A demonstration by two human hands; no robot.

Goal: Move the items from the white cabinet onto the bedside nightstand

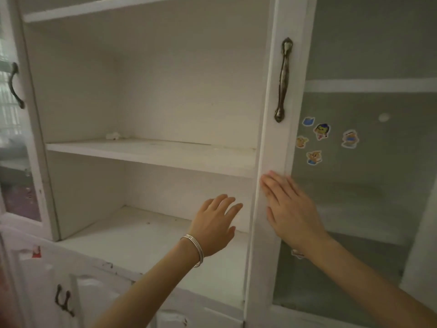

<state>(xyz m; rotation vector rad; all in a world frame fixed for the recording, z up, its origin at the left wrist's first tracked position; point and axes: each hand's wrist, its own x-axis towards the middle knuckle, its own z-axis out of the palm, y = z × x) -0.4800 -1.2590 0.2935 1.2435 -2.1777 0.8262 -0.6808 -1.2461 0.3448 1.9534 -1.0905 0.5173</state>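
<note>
The right hand (290, 209) lay flat, fingers straight, on the door (274, 147) at centre right, probably to swing it. The left hand (217, 221), open and empty, hovered before the lower shelf (132, 235), one of three. One small white thing (112, 135) sat at centre left, on the middle shelf. Five stickers (321, 131) were on the glass.

Open shelf bay (142, 233), door (275, 147) alongside
</note>
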